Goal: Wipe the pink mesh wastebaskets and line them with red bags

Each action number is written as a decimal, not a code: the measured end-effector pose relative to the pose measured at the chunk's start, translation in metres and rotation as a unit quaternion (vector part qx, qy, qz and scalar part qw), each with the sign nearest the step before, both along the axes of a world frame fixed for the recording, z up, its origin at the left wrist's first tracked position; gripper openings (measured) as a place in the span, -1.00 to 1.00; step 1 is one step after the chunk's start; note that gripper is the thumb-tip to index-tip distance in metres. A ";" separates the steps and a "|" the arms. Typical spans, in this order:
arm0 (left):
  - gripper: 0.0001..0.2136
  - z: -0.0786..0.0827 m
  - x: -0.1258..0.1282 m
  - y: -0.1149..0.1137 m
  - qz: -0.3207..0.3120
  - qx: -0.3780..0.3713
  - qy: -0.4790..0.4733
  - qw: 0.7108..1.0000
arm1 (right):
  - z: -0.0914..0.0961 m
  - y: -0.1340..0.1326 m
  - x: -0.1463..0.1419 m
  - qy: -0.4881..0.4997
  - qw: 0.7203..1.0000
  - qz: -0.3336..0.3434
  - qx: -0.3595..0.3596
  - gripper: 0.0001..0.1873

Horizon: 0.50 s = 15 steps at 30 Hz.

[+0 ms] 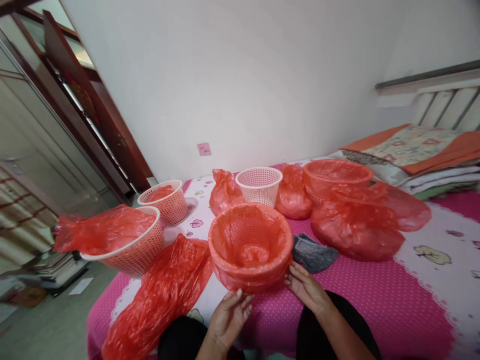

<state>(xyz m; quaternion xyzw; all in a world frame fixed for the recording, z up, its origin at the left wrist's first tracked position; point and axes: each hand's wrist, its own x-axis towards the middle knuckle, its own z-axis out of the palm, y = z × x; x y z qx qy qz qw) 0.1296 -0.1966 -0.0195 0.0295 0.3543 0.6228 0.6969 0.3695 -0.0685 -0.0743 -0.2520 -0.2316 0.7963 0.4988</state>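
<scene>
Bag-lined basket [249,272] held low between left hand [230,315] and right hand [305,287], with fingers half-curled onto it. Can't read the writing on that pink wall sign [204,149], too blurry.

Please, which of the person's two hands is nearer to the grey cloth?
Right. The right hand is at the right side of the red-lined basket, just in front of the grey cloth; the left hand is farther away, at the basket's lower front edge.

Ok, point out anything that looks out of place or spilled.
The dark grey cloth lies crumpled beside the red-lined basket, odd among red bags and pale baskets. I see no spill.
</scene>
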 end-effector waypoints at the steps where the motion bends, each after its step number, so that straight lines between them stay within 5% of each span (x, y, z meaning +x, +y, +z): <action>1: -0.84 -0.001 0.002 0.002 0.002 -0.008 0.008 1.000 | -0.001 0.001 -0.001 0.000 1.000 -0.008 0.000 -0.61; 9: -0.79 -0.002 0.012 0.011 0.011 -0.057 0.053 0.997 | -0.005 0.008 0.001 -0.020 1.000 -0.022 0.006 -0.63; 15: -0.87 0.005 -0.005 0.014 0.069 -0.094 0.086 0.989 | -0.012 0.015 0.003 -0.013 0.999 -0.039 -0.001 -0.67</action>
